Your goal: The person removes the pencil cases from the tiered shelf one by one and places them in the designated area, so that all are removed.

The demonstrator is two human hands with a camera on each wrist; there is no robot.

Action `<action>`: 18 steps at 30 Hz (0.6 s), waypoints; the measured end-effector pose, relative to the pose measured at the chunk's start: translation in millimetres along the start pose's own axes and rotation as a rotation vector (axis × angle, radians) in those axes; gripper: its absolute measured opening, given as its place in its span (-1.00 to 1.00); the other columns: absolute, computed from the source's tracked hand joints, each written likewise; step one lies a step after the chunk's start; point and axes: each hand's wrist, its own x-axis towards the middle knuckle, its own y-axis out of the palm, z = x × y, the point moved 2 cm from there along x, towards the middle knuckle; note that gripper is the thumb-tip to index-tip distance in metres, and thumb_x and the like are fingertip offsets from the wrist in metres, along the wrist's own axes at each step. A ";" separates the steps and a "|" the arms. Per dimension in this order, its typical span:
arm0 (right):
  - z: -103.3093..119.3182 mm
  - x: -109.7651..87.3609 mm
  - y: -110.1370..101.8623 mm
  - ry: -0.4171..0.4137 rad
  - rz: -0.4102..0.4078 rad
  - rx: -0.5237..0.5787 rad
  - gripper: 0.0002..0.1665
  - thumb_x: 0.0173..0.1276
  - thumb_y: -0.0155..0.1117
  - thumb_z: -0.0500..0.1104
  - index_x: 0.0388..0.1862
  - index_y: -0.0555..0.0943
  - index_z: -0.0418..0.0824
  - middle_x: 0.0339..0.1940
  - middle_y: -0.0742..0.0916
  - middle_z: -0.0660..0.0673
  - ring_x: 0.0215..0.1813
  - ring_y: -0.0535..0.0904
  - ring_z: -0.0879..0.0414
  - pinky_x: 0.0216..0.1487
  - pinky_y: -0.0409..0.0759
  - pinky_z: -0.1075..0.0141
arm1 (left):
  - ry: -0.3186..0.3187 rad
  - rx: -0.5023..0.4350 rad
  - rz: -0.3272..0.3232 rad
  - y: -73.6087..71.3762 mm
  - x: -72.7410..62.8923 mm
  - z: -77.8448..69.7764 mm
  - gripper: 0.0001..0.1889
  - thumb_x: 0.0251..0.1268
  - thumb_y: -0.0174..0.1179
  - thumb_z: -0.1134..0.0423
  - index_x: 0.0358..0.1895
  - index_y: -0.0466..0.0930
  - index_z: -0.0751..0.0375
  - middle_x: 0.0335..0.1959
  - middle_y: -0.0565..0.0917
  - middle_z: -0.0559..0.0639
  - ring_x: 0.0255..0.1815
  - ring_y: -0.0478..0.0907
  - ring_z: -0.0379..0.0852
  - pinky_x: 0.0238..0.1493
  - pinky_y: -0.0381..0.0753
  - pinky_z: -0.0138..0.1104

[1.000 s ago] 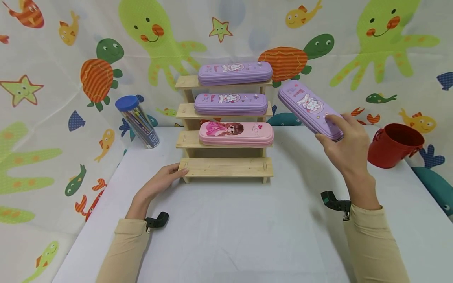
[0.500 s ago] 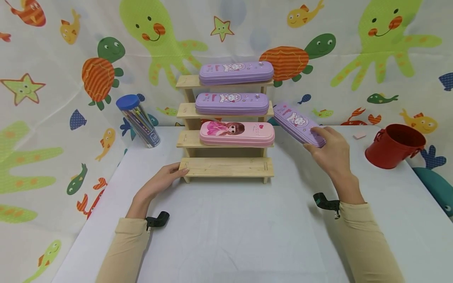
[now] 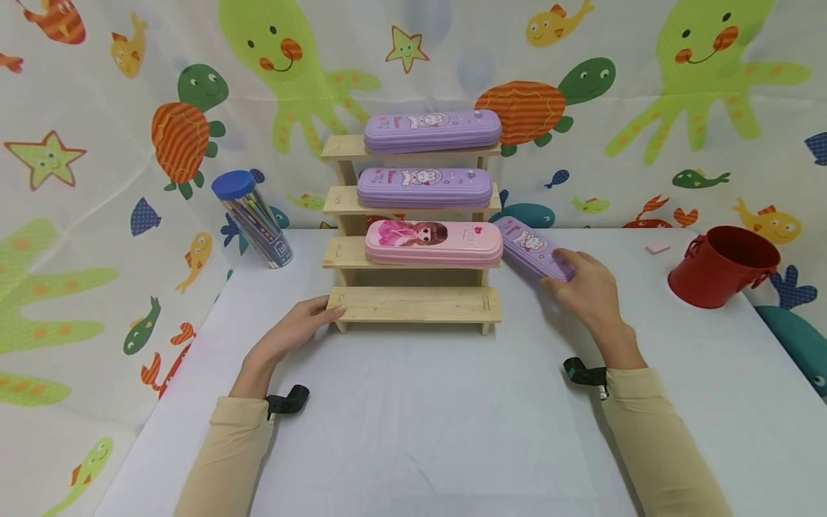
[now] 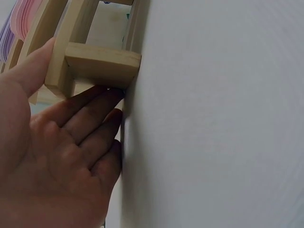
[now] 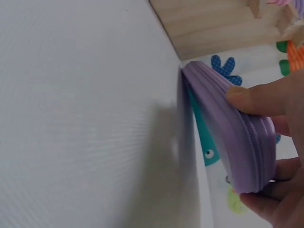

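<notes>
My right hand (image 3: 586, 291) grips the near end of a purple pencil case (image 3: 526, 244) with a cartoon on its lid. In the right wrist view the thumb lies on one side of the case (image 5: 228, 128), other fingers opposite, and its far end dips close to the tabletop. The case slants beside the right side of a four-step wooden display rack (image 3: 413, 305). My left hand (image 3: 298, 330) holds the left end of the rack's lowest step, thumb on top, fingers (image 4: 92, 114) reaching underneath. A pink pencil case (image 3: 434, 242) and two purple ones (image 3: 425, 188) lie on the upper steps.
A clear tub of pencils with a blue lid (image 3: 252, 219) stands at the left back. To the right is a red bucket (image 3: 720, 267), with a small pink eraser-like block (image 3: 657, 248) near it. A sea-animal curtain (image 3: 446, 43) hangs behind the white table (image 3: 413, 424).
My right hand has moved left and down, lowering the purple pencil case beside the rack toward the table. The left hand has stayed on the rack.
</notes>
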 end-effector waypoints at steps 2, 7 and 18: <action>-2.3 0.5 3.8 0.013 0.054 -0.010 -0.26 0.25 0.39 0.01 0.40 0.46 -0.15 0.34 0.55 -0.40 0.33 0.43 -0.37 0.30 0.37 -0.29 | -0.006 -0.001 -0.004 -0.2 0.1 1.1 -0.19 0.42 0.02 -0.30 0.53 0.20 0.18 0.52 0.31 0.19 0.60 0.09 0.23 0.53 0.09 0.20; -5.0 1.2 9.7 0.018 0.191 -0.051 -0.15 0.28 0.39 0.08 0.48 0.36 -0.16 0.33 0.50 -0.46 0.29 0.42 -0.37 0.26 0.41 -0.30 | -0.020 -0.013 -0.008 0.0 0.8 1.8 -0.16 0.37 0.04 -0.34 0.53 0.22 0.16 0.51 0.33 0.16 0.60 0.11 0.19 0.54 0.09 0.18; 6.5 -1.3 7.3 0.010 0.343 -0.096 -0.04 0.21 0.42 0.18 0.50 0.31 -0.14 0.23 0.52 -0.40 0.11 0.46 -0.24 0.10 0.51 -0.17 | 0.001 -0.012 -0.005 1.0 -0.7 -0.4 -0.20 0.41 0.03 -0.30 0.52 0.23 0.16 0.49 0.36 0.15 0.60 0.10 0.17 0.55 0.08 0.17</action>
